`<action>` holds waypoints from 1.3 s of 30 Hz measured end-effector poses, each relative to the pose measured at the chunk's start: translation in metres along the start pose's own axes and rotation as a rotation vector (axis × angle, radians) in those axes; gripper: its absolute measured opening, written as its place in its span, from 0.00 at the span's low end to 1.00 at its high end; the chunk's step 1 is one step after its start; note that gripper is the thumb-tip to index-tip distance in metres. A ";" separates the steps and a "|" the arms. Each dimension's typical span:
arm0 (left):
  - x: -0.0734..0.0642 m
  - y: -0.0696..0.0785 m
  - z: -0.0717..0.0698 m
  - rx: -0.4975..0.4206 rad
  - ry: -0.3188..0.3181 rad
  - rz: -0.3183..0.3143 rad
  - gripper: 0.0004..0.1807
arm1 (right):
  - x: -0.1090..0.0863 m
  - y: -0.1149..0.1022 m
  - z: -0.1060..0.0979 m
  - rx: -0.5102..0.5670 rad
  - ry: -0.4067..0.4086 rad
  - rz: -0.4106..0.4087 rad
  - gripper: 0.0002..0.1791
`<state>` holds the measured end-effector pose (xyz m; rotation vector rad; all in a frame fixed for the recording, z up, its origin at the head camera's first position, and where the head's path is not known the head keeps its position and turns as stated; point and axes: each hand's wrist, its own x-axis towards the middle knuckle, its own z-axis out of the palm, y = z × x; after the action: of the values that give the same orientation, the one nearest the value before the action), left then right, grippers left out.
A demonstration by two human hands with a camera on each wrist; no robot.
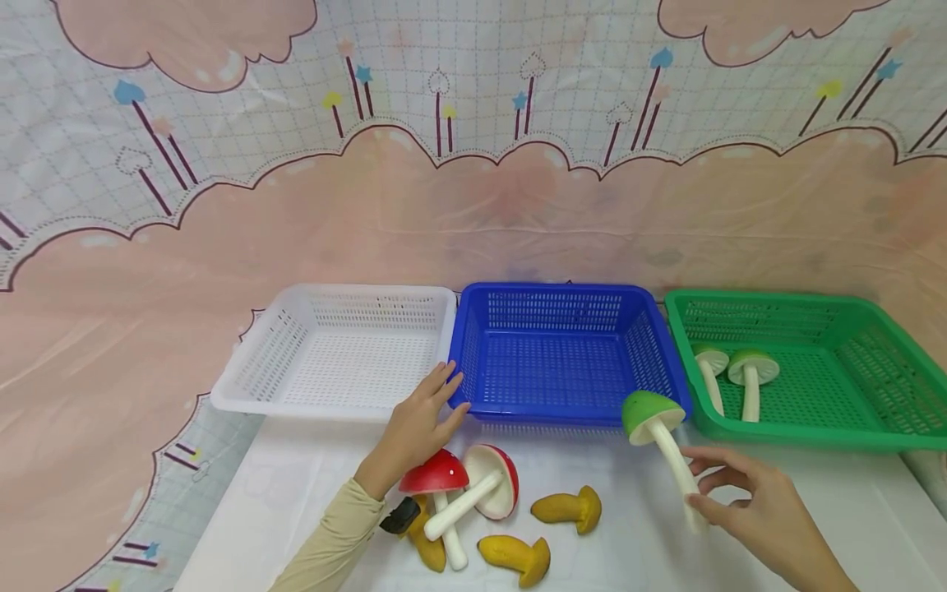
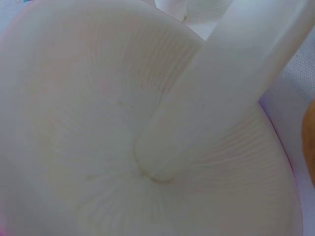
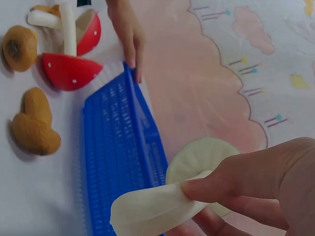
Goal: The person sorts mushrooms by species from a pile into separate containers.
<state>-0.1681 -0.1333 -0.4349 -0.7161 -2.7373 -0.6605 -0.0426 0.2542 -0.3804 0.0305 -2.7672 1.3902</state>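
My right hand (image 1: 755,501) pinches the white stem of a green-capped toy mushroom (image 1: 669,452) between thumb and fingers. Its cap tilts up toward the left and overlaps the front right corner of the blue basket (image 1: 547,411). At that basket's front left corner rests my left hand (image 1: 423,419), fingers extended over the rim and holding nothing. Below the left hand, two red-capped mushrooms (image 1: 435,475) lie crossed on the white table. The underside of one mushroom cap (image 2: 98,123) fills the left wrist view. Another two green-capped mushrooms (image 1: 752,370) lie in the green basket (image 1: 814,440).
To the left stands a white basket (image 1: 296,407), side by side with the blue one. Several yellow-brown mushrooms (image 1: 514,557) lie on the table's near part, one partly under the red-capped pair. A patterned cloth (image 1: 473,214) hangs behind the baskets.
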 end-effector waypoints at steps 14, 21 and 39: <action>-0.002 -0.001 0.003 -0.007 0.004 0.000 0.28 | 0.013 0.012 -0.035 -0.125 0.083 -0.058 0.27; -0.002 -0.001 0.003 -0.001 0.002 0.000 0.28 | 0.023 0.022 -0.054 -0.171 0.117 -0.076 0.25; -0.001 -0.002 0.003 0.006 0.019 0.021 0.28 | 0.054 0.041 -0.090 -0.296 0.148 -0.170 0.22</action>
<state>-0.1688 -0.1342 -0.4384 -0.7327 -2.7092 -0.6516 -0.0955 0.3506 -0.3567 0.1420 -2.7403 0.8984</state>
